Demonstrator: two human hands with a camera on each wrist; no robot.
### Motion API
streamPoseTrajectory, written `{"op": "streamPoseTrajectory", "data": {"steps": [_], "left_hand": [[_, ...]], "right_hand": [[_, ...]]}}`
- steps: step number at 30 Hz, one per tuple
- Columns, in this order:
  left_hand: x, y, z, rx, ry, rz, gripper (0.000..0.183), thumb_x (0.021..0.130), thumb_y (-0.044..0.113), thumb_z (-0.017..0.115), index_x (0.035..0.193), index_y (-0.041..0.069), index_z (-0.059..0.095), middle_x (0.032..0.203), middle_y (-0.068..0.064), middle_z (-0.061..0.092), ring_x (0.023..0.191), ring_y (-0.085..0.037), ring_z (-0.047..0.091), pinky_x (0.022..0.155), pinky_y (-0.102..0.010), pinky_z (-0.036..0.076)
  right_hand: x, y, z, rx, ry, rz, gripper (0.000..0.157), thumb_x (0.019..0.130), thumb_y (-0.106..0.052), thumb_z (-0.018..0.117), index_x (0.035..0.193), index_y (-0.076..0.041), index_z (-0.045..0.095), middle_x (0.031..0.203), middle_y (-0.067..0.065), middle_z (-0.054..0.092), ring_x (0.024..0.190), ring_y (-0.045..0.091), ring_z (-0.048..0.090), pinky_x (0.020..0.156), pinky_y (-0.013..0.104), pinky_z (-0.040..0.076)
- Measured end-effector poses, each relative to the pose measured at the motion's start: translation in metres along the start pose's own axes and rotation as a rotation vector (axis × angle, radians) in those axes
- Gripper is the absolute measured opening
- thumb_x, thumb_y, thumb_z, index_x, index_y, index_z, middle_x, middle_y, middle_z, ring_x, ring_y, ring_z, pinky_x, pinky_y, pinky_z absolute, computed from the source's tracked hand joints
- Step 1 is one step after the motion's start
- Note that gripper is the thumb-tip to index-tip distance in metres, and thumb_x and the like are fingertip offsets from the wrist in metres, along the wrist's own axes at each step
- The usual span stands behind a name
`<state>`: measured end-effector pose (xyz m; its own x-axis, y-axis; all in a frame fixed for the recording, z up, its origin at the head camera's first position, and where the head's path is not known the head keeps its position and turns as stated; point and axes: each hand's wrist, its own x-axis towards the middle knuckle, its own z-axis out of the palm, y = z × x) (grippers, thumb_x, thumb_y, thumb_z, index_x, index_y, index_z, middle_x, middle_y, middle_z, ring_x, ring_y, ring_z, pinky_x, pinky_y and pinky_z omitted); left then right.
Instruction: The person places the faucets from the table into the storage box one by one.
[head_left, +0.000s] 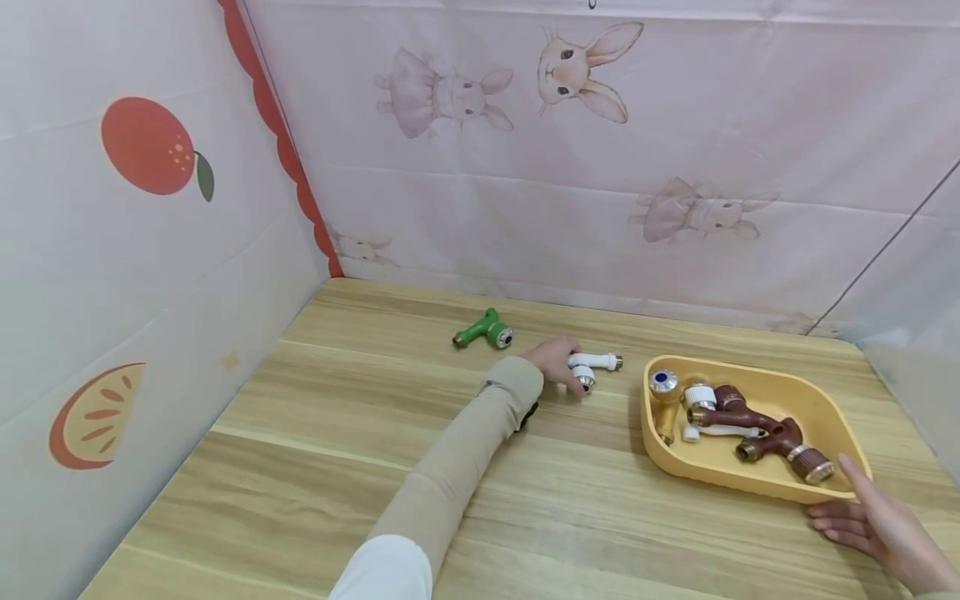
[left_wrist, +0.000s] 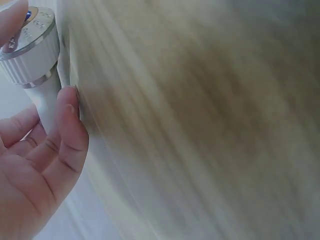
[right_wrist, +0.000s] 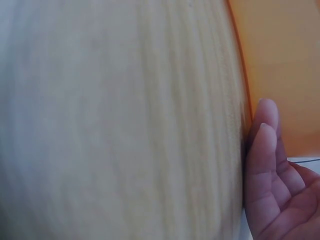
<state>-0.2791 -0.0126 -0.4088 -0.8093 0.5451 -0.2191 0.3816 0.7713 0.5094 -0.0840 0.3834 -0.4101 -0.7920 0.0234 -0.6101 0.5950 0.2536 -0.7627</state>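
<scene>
My left hand (head_left: 557,363) grips a white faucet (head_left: 596,361) just over the wooden table. In the left wrist view its ribbed white knob with a silver top (left_wrist: 32,50) shows, the fingers curled around the body. A green faucet (head_left: 483,329) lies behind that hand, farther left. My right hand (head_left: 881,525) holds the near right corner of a yellow plastic basket (head_left: 750,483), thumb at the rim and fingers against the outside. Inside lie a gold faucet (head_left: 666,412), brown faucets (head_left: 780,437) and a white faucet (head_left: 700,395), partly hidden.
The wood-grain table (head_left: 300,467) meets a pink rabbit-print backdrop (head_left: 525,208) at the back. A white fruit-print backdrop (head_left: 150,275) stands along the left side, and a pale sheet (head_left: 915,367) along the right.
</scene>
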Motion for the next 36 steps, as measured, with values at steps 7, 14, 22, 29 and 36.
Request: {"op": "streamPoseTrajectory", "data": {"steps": [7, 14, 22, 29, 36], "left_hand": [[-0.004, -0.001, -0.002, -0.076, 0.03, -0.008, 0.044, 0.063, 0.027, 0.083, 0.093, 0.008, 0.058, 0.081, 0.001, 0.053, 0.07, -0.011, 0.048, 0.06, -0.02, 0.042], [-0.007, -0.003, -0.004, -0.081, 0.058, 0.001, 0.041, 0.062, 0.029, 0.083, 0.087, 0.011, 0.056, 0.079, 0.002, 0.053, 0.068, -0.01, 0.048, 0.059, -0.02, 0.042], [-0.02, -0.001, -0.009, -0.158, 0.109, 0.031, 0.045, 0.064, 0.023, 0.082, 0.098, 0.008, 0.058, 0.088, 0.0, 0.052, 0.074, -0.012, 0.05, 0.063, -0.021, 0.044], [-0.029, 0.003, -0.014, -0.167, 0.159, 0.035, 0.065, 0.064, 0.024, 0.081, 0.119, 0.006, 0.053, 0.102, 0.001, 0.048, 0.085, -0.011, 0.049, 0.071, -0.02, 0.042], [-0.033, 0.006, -0.019, -0.176, 0.183, 0.043, 0.061, 0.065, 0.023, 0.081, 0.118, 0.007, 0.053, 0.099, 0.002, 0.049, 0.084, -0.012, 0.05, 0.07, -0.021, 0.043]], "right_hand": [[-0.001, -0.001, 0.001, -0.004, -0.002, -0.003, 0.097, 0.09, -0.06, 0.015, 0.128, 0.024, -0.015, 0.081, 0.008, 0.067, 0.076, 0.019, 0.066, 0.073, 0.034, 0.052], [0.0, 0.001, 0.0, 0.003, -0.002, -0.008, 0.098, 0.09, -0.061, 0.015, 0.128, 0.024, -0.016, 0.08, 0.008, 0.067, 0.075, 0.019, 0.066, 0.073, 0.034, 0.052], [0.001, 0.004, 0.001, 0.003, 0.0, -0.017, 0.098, 0.09, -0.06, 0.016, 0.128, 0.025, -0.015, 0.08, 0.007, 0.067, 0.075, 0.019, 0.066, 0.073, 0.033, 0.052], [0.002, 0.003, 0.001, 0.011, -0.003, -0.013, 0.098, 0.09, -0.06, 0.016, 0.127, 0.025, -0.016, 0.079, 0.008, 0.067, 0.075, 0.019, 0.066, 0.072, 0.034, 0.052], [0.003, 0.003, 0.0, 0.012, 0.001, -0.01, 0.099, 0.09, -0.061, 0.016, 0.126, 0.027, -0.014, 0.079, 0.009, 0.067, 0.075, 0.02, 0.066, 0.072, 0.034, 0.052]]}}
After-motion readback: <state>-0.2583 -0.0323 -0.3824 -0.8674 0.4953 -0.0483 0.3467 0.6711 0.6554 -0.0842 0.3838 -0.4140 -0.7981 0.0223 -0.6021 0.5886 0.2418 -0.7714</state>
